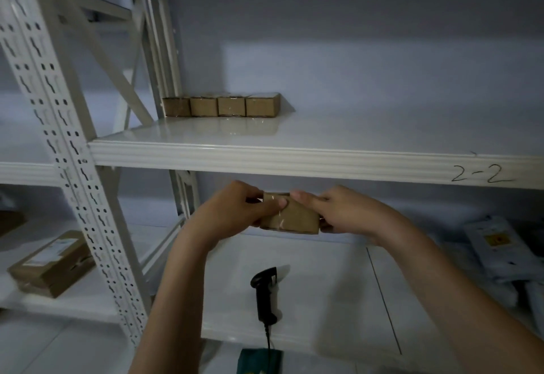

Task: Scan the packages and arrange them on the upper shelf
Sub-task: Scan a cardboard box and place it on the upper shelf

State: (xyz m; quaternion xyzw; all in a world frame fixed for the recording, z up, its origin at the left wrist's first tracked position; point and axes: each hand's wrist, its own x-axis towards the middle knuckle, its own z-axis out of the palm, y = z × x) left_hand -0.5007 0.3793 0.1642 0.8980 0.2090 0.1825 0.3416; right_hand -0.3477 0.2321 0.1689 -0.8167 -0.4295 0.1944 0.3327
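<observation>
A small brown cardboard package (295, 217) wrapped in clear tape is held between both hands, just below the front lip of the upper shelf (323, 164). My left hand (238, 212) grips its left end and my right hand (341, 212) its right end. On the upper shelf, at the back left, several similar small boxes (220, 106) stand in a row, touching each other. A black handheld barcode scanner (265, 294) lies on the lower shelf (338, 300) beneath my hands, its cable running off the front edge.
A perforated white upright (73, 150) rises at the left. Beyond it a larger labelled cardboard box (50, 264) sits on the neighbouring lower shelf. Grey mailer bags (500, 250) lie heaped at the lower shelf's right end. "2-2" (482, 174) is handwritten on the upper shelf's lip.
</observation>
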